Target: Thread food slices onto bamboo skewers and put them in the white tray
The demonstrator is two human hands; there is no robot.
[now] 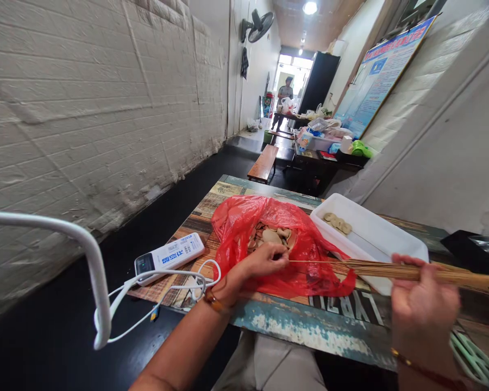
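Observation:
A bundle of thin wooden skewers [407,270] lies across my right hand [426,288], whose fingers are wrapped round it. One skewer [312,262] reaches left from the bundle to my left hand [269,259], which pinches its end. Beneath and behind my left hand, an open red plastic bag [244,217] holds several flat, pale brown round pieces [271,235]. Behind my right hand stands a white rectangular tray [375,228] with several similar pieces [337,222] at its far left end.
A white power bank [171,257] with a cable [146,276] lies on the patterned table [301,326] at the left. Green scissor-like handles [475,355] are at the lower right. Farther back are a bench [264,163], a cluttered table [309,155] and a standing person [285,93].

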